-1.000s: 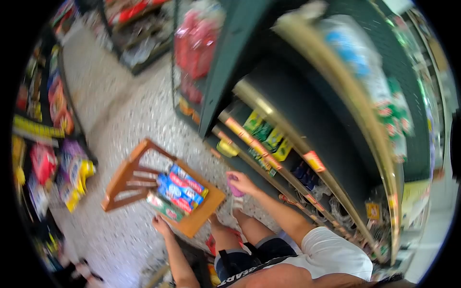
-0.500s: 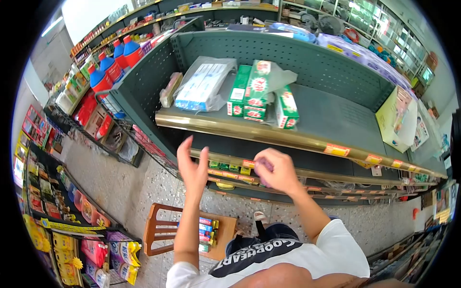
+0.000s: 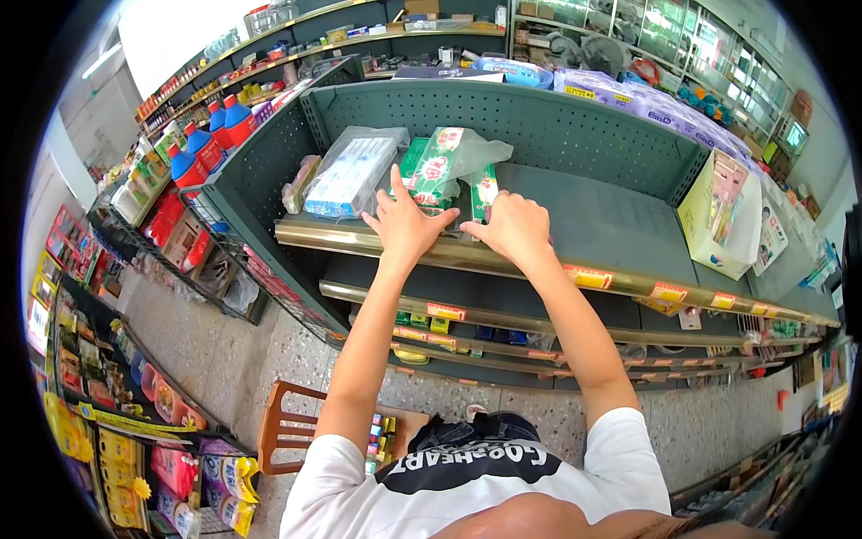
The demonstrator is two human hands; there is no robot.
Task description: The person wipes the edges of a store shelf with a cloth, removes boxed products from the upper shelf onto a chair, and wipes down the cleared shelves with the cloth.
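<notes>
Glossy green cartons (image 3: 435, 169) flanked at twelve o'clock, left hand (image 3: 409, 226) splayed, unclenched, right hand (image 3: 518, 226) curled, grip unclear, perforated metal panel (image 3: 575, 135) behind.

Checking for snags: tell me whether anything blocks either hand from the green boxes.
Nothing solid shows between the left hand or right hand and the green boxes; both hands are at their near ends. Loose, cloudy plastic lies over part of them.

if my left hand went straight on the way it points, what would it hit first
Most likely the green boxes, just past the fingers of your left hand. It may already be touching them; the depth is hard to judge from this view.
</notes>
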